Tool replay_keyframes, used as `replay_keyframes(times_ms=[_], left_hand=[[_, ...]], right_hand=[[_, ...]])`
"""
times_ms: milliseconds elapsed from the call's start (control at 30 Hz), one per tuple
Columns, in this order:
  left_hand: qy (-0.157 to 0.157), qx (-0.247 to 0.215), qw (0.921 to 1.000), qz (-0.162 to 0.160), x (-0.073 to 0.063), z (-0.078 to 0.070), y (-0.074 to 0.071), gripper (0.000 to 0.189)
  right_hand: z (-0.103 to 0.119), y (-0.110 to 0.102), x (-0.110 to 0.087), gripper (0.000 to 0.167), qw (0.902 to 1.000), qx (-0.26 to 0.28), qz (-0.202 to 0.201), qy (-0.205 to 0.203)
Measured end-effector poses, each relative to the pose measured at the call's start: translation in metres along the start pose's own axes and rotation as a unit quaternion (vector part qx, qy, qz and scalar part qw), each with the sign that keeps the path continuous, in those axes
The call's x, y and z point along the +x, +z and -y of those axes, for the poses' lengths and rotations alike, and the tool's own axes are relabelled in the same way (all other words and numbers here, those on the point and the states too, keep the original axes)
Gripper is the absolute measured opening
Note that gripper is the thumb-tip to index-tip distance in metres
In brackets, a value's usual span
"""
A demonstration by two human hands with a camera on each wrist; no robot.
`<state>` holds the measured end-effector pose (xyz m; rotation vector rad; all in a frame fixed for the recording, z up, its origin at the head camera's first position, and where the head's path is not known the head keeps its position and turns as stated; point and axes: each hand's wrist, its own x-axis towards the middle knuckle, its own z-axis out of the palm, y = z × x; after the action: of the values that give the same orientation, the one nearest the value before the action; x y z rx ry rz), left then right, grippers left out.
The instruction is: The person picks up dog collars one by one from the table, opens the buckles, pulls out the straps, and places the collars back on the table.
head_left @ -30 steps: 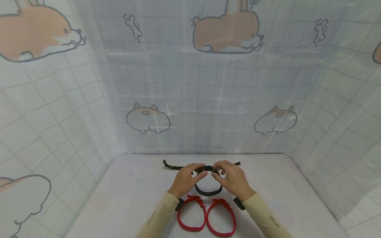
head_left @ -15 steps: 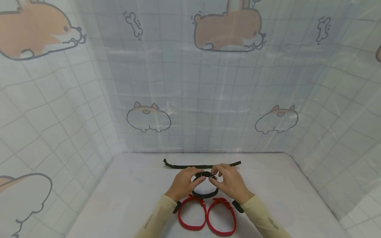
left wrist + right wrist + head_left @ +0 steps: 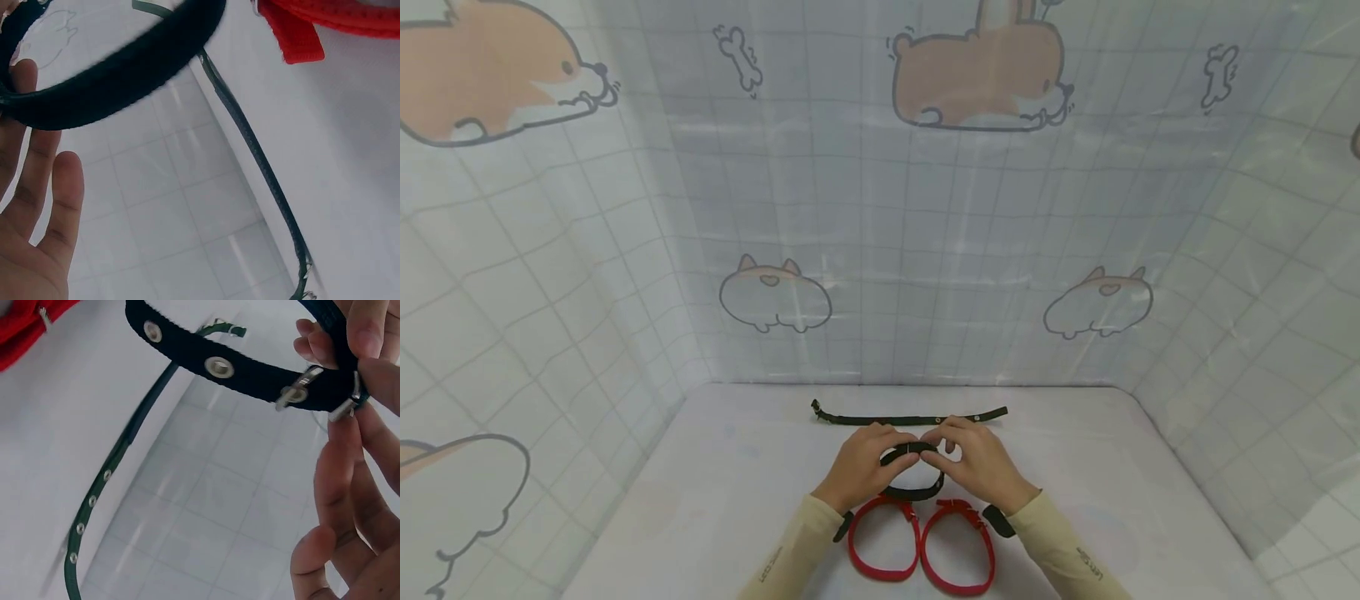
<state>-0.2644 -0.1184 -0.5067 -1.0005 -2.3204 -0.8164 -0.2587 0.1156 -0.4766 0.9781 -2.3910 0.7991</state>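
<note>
A dark collar [image 3: 914,494], bent into a loop, is held above the white table. My left hand [image 3: 863,465] pinches its upper side between thumb and fingers. Beside it, the right hand [image 3: 983,467] pinches the same side, with both hands' fingertips nearly meeting. The right wrist view shows metal eyelets along the collar, a metal buckle [image 3: 351,403] at the fingertips, and a prong lying at one eyelet. In the left wrist view the band's plain face crosses above loosely spread fingers [image 3: 67,187]; the pinching fingertips are mostly out of sight there.
Behind the hands, a dark green strap [image 3: 880,420] with eyelets lies stretched out near the table's back edge. Two red collars, a left one [image 3: 883,575] and a right one [image 3: 958,590], lie buckled into loops between the forearms. Patterned sheeting [image 3: 925,333] encloses the table.
Both hands have drawn the dark collar toward me and slightly left, uncovering most of the green strap behind. The right fingertips have come closer to the left ones along the collar.
</note>
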Motion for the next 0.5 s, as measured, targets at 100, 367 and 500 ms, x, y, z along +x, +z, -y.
replay_keyframes(times_ms=[100,367,500], left_hand=[[-0.014,-0.022,0.9996,-0.005,-0.0019,0.0011,-0.0011,0.028],[-0.013,-0.031,0.9993,-0.017,-0.0028,-0.0001,-0.0047,0.028],[0.007,-0.034,0.9994,-0.002,-0.0026,-0.0023,-0.0055,0.027]], right_hand=[[-0.0004,-0.0005,-0.0005,0.02,0.9997,0.024,0.001,0.006],[-0.0019,-0.0004,-0.0012,0.019,0.9968,0.069,0.022,0.034],[0.0002,-0.0028,-0.0012,0.021,0.9977,0.037,0.043,0.037]])
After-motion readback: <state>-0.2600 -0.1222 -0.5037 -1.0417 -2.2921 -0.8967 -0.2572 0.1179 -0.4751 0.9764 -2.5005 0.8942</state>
